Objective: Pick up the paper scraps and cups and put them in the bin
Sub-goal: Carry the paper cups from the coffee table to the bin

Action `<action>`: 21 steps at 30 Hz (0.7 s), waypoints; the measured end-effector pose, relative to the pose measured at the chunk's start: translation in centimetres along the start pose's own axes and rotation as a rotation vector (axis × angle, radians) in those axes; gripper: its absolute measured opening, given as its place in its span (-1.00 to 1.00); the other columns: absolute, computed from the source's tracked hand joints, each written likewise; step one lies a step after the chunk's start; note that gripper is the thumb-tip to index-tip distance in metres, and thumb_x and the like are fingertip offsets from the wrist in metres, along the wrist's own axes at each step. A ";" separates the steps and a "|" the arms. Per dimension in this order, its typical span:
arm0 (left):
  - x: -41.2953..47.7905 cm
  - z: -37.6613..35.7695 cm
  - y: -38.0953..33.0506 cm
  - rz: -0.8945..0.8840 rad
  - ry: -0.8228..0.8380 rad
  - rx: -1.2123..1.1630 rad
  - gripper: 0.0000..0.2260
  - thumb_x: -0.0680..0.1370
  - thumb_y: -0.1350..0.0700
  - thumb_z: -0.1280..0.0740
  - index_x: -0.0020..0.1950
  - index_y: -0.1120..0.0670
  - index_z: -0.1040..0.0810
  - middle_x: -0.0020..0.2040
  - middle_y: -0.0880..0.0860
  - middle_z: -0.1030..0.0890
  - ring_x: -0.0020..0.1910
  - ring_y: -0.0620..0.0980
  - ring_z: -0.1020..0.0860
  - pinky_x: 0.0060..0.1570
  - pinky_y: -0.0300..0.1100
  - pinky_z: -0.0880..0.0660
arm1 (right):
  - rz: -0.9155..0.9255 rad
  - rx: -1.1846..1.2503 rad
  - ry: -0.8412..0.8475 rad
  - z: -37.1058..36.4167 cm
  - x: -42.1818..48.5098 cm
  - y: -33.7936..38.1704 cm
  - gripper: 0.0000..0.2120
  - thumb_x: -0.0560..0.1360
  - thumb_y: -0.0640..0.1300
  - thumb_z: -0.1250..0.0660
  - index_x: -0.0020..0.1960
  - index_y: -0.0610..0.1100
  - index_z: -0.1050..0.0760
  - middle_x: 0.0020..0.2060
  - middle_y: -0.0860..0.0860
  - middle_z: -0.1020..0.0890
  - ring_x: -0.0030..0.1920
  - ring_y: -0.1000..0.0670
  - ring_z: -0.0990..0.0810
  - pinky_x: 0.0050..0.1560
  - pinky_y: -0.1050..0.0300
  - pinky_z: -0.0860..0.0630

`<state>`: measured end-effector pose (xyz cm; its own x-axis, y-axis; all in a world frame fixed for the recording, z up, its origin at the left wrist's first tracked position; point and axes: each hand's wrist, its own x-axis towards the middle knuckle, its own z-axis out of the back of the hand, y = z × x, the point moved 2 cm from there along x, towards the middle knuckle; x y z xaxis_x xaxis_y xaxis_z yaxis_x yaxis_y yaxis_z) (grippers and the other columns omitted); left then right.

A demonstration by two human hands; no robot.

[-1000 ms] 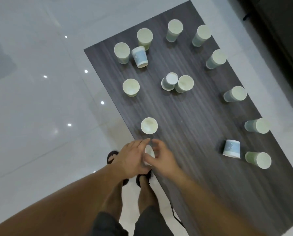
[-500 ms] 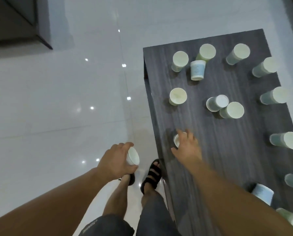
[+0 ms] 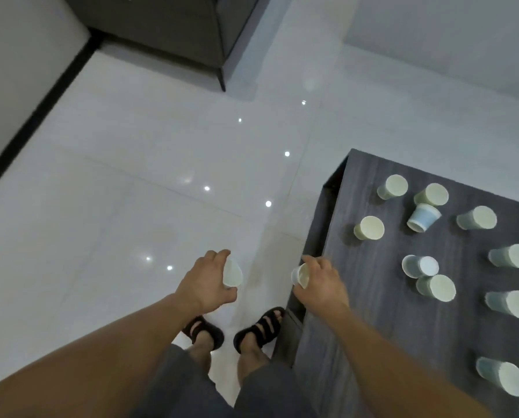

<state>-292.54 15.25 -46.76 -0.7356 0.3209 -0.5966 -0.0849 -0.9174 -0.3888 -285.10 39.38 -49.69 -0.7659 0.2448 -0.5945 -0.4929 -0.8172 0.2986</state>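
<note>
While no bin shows anywhere, both hands are loaded, so this reads as the carry step. Far left: a black skirting strip (image 3: 35, 116) along a pale wall. At the top a dark cabinet (image 3: 177, 28) stands over the glossy white floor (image 3: 116, 191).

The left hand (image 3: 205, 282) is out over the floor, fingers and thumb curled round a small white cup (image 3: 232, 273) tipped on its side. It is probably parked off the table so it can go straight to the bin. Black sandals (image 3: 204, 330) are below, close by the table corner.

The right hand (image 3: 320, 282) is at the table's near left edge, fingertips gripping a second cup (image 3: 301, 276) near its rim. That cup is tilted with its mouth facing left and looks lifted clear of the top. One cup per hand likely saves trips.

Further right, the dark wood-grain table (image 3: 373, 342) holds at least ten leftover cups (image 3: 369, 227), mostly spread apart, so each can be grabbed singly. A pale blue cup (image 3: 423, 217) seems mouth-down, against a neighbour. No paper scraps are seen. Plenty remains, and the bin's place is unknown.
</note>
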 end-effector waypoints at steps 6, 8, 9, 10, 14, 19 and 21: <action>-7.0 3.9 4.2 0.074 -0.200 -0.130 -0.24 0.36 -0.09 -0.42 0.49 0.00 -0.20 0.33 0.02 -0.36 0.26 0.06 -0.38 0.11 -0.12 -0.42 | 0.203 -0.138 0.002 2.0 -3.5 9.9 -0.34 0.48 0.06 -0.29 0.52 0.04 -0.13 0.38 -0.02 -0.26 0.31 -0.11 -0.33 0.21 -0.02 -0.44; -9.5 5.4 5.9 0.089 -0.261 -0.158 -0.26 0.36 -0.09 -0.41 0.48 -0.02 -0.21 0.33 0.00 -0.36 0.26 0.05 -0.38 0.10 -0.11 -0.43 | 0.272 -0.190 -0.034 2.2 -4.8 14.0 -0.34 0.48 0.06 -0.29 0.51 0.04 -0.14 0.38 -0.02 -0.28 0.29 -0.11 -0.35 0.14 0.01 -0.45; -10.8 6.1 7.1 0.102 -0.293 -0.172 -0.26 0.36 -0.08 -0.41 0.48 -0.02 -0.21 0.33 -0.01 -0.36 0.26 0.05 -0.38 0.09 -0.11 -0.43 | 0.309 -0.217 -0.048 2.1 -5.7 16.2 -0.35 0.47 0.06 -0.29 0.50 0.04 -0.16 0.37 -0.02 -0.29 0.28 -0.11 -0.36 0.12 0.02 -0.46; -12.2 6.8 8.4 0.116 -0.329 -0.189 -0.27 0.36 -0.08 -0.42 0.47 -0.01 -0.22 0.32 0.00 -0.36 0.26 0.04 -0.39 0.09 -0.11 -0.44 | 0.348 -0.250 -0.060 1.9 -6.6 18.5 -0.36 0.47 0.06 -0.30 0.50 0.04 -0.17 0.36 -0.02 -0.30 0.27 -0.10 -0.37 0.11 0.02 -0.46; -19.0 9.4 15.4 0.177 -0.441 -0.234 -0.29 0.37 -0.06 -0.41 0.46 0.01 -0.23 0.31 0.03 -0.37 0.24 0.06 -0.40 0.07 -0.10 -0.46 | 0.476 -0.342 -0.091 -0.2 -11.3 27.2 -0.36 0.46 0.05 -0.31 0.49 0.05 -0.19 0.34 -0.01 -0.32 0.27 -0.09 -0.38 0.12 0.03 -0.47; -28.2 12.2 25.7 0.321 -0.588 -0.293 -0.31 0.38 -0.04 -0.40 0.45 0.02 -0.23 0.29 0.04 -0.37 0.24 0.08 -0.40 0.10 -0.07 -0.47 | 0.629 -0.406 -0.110 -4.3 -16.8 37.3 -0.36 0.45 0.06 -0.30 0.48 0.07 -0.19 0.32 0.02 -0.33 0.27 -0.07 -0.38 0.12 0.05 -0.46; -31.6 13.0 29.4 0.386 -0.647 -0.327 -0.31 0.38 -0.04 -0.41 0.45 0.02 -0.23 0.29 0.03 -0.37 0.24 0.09 -0.40 0.11 -0.06 -0.47 | 0.694 -0.435 -0.101 -6.2 -18.8 41.1 -0.37 0.45 0.06 -0.30 0.48 0.06 -0.19 0.33 0.02 -0.33 0.26 -0.07 -0.38 0.13 0.04 -0.47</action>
<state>-280.53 -24.95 -30.21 -0.9236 -0.2938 -0.2461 0.3798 -0.7884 -0.4839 -288.42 -2.07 -30.84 -0.8812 -0.3614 -0.3048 0.2941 -0.9238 0.2452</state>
